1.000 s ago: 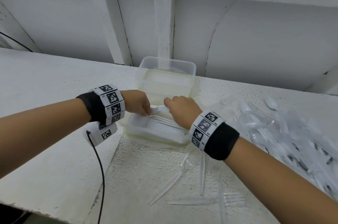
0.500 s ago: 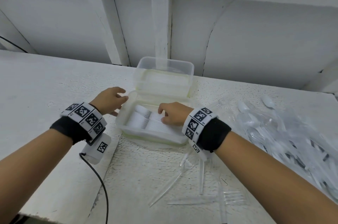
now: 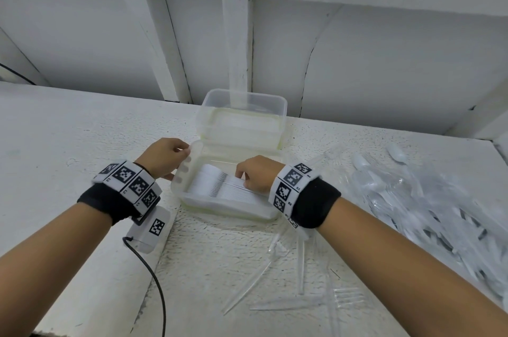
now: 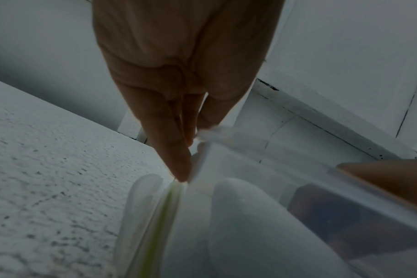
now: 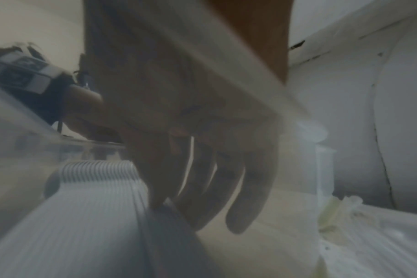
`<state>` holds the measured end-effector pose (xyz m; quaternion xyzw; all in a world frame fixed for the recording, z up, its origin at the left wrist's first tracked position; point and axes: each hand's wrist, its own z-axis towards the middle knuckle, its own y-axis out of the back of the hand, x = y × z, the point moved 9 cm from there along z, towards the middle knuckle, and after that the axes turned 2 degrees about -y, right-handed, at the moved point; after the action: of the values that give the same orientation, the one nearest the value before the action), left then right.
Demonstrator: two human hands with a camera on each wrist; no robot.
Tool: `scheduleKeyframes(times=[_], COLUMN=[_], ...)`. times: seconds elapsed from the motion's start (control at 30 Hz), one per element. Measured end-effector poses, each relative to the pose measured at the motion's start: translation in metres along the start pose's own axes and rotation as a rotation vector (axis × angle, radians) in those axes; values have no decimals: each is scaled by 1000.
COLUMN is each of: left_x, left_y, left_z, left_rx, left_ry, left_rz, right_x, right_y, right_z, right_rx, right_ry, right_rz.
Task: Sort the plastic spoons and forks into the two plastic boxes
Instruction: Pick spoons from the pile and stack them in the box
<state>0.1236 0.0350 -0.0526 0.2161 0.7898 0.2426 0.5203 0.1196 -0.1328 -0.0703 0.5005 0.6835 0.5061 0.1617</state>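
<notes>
Two clear plastic boxes stand in a row on the white table. The near box (image 3: 220,211) holds a neat stack of white forks (image 3: 217,185), tines to the left. My left hand (image 3: 183,161) grips that box's left rim, thumb outside and fingers (image 4: 179,159) inside the wall (image 4: 250,206). My right hand (image 3: 242,180) is inside the box, with its fingertips (image 5: 158,199) resting on the handles of the forks (image 5: 95,188) and its other fingers loose. Behind it stands the far box (image 3: 243,105); its contents are unclear.
Several loose clear forks (image 3: 302,268) lie on the table in front of the near box. A large pile of wrapped spoons (image 3: 417,199) fills the right side. A wall with white beams (image 3: 236,47) rises right behind the boxes. A black cable (image 3: 156,281) hangs at the front left.
A second ago both hands held a fork above the near box. The fork now lies with the stack; my left hand has moved out to the left rim and my right has lowered onto the handles.
</notes>
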Motion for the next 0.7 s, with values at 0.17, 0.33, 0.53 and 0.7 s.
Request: scheduleKeyframes(times=[0.17,0.33,0.53,0.7], left_x=[-2,-1,1,-13], left_y=[-1,-1,0,15], left_z=[-1,0,1,0], left_rx=[5,-2,-2,-85], left_ry=[4,7,4,-101], left_rz=[8,8,35,293], right_x=[1,0,1,-1], right_y=[2,-1,-2,-1], right_z=[-1,-3,-2,-3], right_rx=[12,20,43,-7], right_ry=[14,9,7,6], right_rz=[-37,-17,-39,-60])
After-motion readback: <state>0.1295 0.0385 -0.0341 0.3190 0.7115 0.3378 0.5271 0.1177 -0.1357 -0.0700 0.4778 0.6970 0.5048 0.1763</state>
